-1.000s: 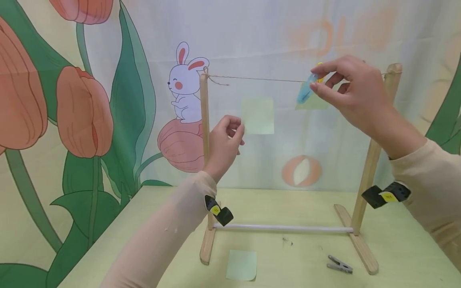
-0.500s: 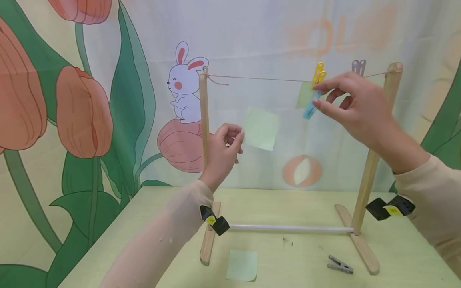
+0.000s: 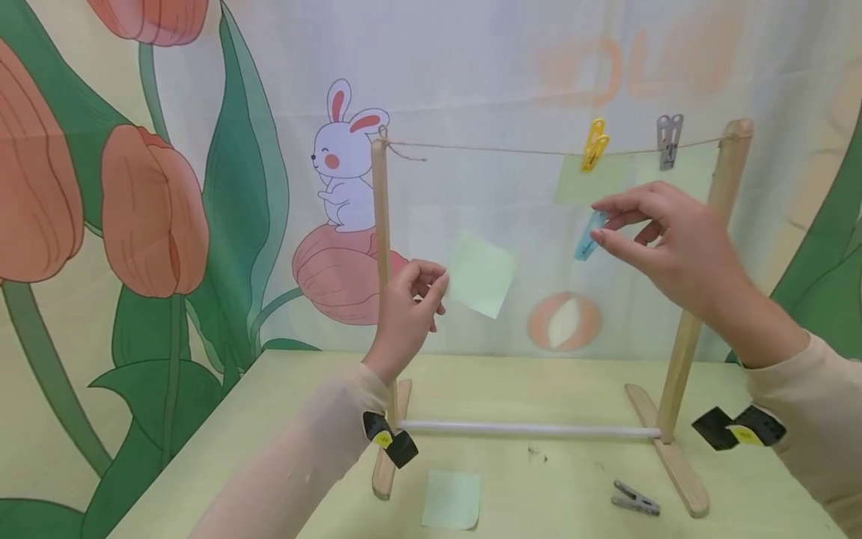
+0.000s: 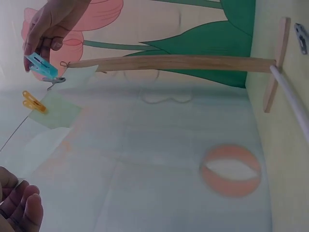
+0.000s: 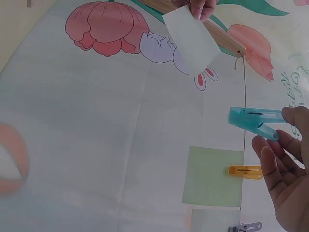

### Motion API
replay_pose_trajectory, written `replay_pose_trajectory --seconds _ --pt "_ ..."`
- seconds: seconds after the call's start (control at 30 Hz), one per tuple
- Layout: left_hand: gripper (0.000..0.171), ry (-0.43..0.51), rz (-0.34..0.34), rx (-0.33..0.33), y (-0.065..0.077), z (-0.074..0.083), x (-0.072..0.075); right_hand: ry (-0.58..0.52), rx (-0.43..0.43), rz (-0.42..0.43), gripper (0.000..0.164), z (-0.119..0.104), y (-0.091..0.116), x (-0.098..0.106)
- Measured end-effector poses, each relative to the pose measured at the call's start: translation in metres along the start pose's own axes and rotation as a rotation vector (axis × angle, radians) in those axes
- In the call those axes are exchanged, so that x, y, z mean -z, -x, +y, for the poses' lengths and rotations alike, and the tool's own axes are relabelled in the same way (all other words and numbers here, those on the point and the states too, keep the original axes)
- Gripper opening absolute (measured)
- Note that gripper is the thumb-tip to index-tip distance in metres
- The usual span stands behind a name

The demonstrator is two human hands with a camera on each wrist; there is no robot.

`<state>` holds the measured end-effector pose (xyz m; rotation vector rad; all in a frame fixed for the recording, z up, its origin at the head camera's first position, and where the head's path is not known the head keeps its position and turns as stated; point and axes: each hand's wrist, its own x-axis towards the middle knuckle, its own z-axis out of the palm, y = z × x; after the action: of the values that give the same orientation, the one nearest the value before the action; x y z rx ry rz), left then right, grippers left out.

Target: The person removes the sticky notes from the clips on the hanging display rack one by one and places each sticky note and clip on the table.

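My left hand (image 3: 407,314) pinches a pale green sticky note (image 3: 481,277) by its left edge, thumb against forefinger. The note hangs in the air below the string (image 3: 491,149), slightly tilted. Over to the right, my right hand (image 3: 680,262) pinches a light blue clothespin (image 3: 589,238) by its handle end; the right wrist view shows the clothespin (image 5: 253,118) between thumb and fingertips, its nose pointing away from the hand. A yellow clothespin (image 3: 595,147) fastens a green note (image 3: 572,183) to the string. Beside it a grey clothespin (image 3: 669,142) fastens a paler note (image 3: 700,171).
Two wooden posts (image 3: 380,224) on feet hold the string, joined low down by a white rod (image 3: 532,429). On the table (image 3: 552,494) lie another note (image 3: 451,499) and a grey clothespin (image 3: 635,498). A printed cloth (image 3: 471,67) hangs behind.
Both hands have come down from near the string, the left with its note and the right with the blue clothespin. The yellow and grey clothespins on the string have come into full view.
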<state>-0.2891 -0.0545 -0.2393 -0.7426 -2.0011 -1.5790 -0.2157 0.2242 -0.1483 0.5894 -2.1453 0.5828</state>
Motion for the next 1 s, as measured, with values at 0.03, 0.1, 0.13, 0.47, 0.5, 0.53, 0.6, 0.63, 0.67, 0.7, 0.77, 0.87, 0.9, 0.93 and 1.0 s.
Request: replay_pose_trajectory --seconds 0.03,0.1,0.13,0.47,0.5,0.53,0.6,0.63,0.67,0.7,0.77,0.87,0.9,0.93,1.0 --pt "0.012 -0.004 -0.001 0.003 0.001 -0.001 0.0 0.0 0.003 0.001 0.028 0.0 0.002 0.0" --pt "0.013 -0.014 -0.001 0.008 0.004 -0.004 0.001 -0.002 0.0 0.001 0.027 0.0 0.005 -0.001" --pt "0.012 -0.019 0.001 0.009 0.005 -0.004 0.001 -0.002 -0.002 0.001 0.028 0.0 0.006 -0.002" --pt "0.009 -0.013 -0.013 0.036 0.018 -0.012 0.001 -0.021 0.037 -0.022 0.032 0.008 0.025 -0.011" --pt "0.009 -0.012 -0.016 0.04 0.019 -0.013 0.001 -0.021 0.035 -0.027 0.032 0.009 0.027 -0.012" --pt "0.009 -0.012 -0.019 0.045 0.02 -0.014 0.0 -0.023 0.034 -0.029 0.032 0.01 0.03 -0.013" --pt "0.008 -0.011 -0.025 0.049 0.023 -0.016 0.0 -0.019 0.03 -0.03 0.032 0.011 0.036 -0.015" --pt "0.008 -0.011 -0.028 0.052 0.025 -0.017 0.0 -0.023 0.029 -0.031 0.032 0.012 0.038 -0.015" --pt "0.008 -0.011 -0.031 0.057 0.026 -0.019 0.0 -0.026 0.027 -0.032 0.031 0.014 0.041 -0.016" --pt "0.008 -0.011 -0.032 0.059 0.028 -0.02 0.0 -0.024 0.023 -0.032 0.031 0.015 0.043 -0.017" --pt "0.007 -0.014 -0.037 0.071 0.031 -0.022 0.0 -0.019 0.015 -0.031 0.031 0.016 0.048 -0.018" --pt "0.007 -0.024 -0.044 0.098 0.036 -0.026 0.0 -0.022 0.005 -0.034 0.029 0.02 0.055 -0.021" --pt "0.007 -0.026 -0.047 0.107 0.038 -0.028 0.0 -0.023 0.001 -0.036 0.029 0.021 0.058 -0.021" --pt "0.006 -0.027 -0.051 0.116 0.039 -0.029 0.0 -0.025 -0.004 -0.04 0.029 0.023 0.06 -0.022" --pt "0.007 -0.029 -0.058 0.129 0.044 -0.033 0.0 -0.037 -0.016 -0.052 0.028 0.026 0.065 -0.023"
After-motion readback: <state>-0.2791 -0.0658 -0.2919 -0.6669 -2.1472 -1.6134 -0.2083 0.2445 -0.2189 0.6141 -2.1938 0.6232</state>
